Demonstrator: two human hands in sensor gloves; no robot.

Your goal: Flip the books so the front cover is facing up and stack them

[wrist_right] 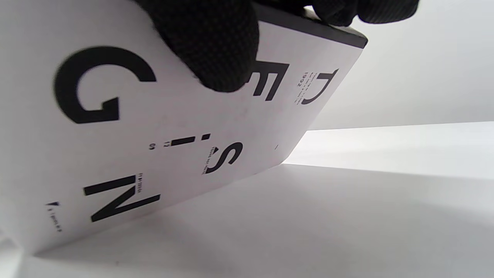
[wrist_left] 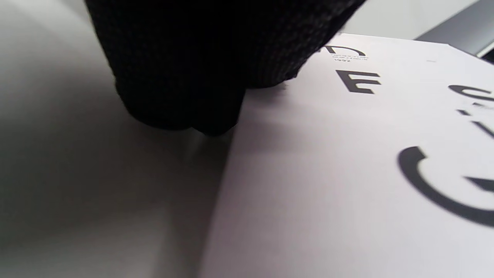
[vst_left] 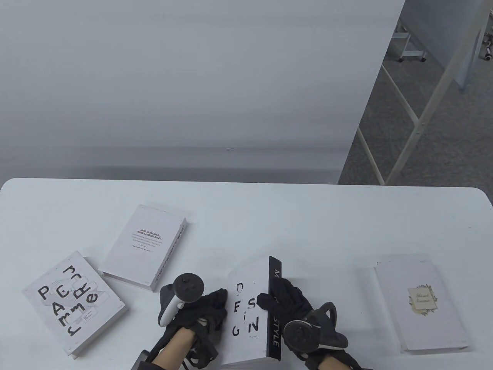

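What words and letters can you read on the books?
"DESIGN", big scattered letters, on the cover of the tilted book that both hands hold.
"1992", small, under its D.
"STYLE" on its black spine.
Jumbled big letters on the left book: no clear word.
Back book and right book's label: too small.

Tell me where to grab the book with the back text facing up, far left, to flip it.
Take the text-covered book by its long right edge, where the spine shows, coming from the right. It lies flat, that side is unobstructed, and the lettered book crowds its lower left.
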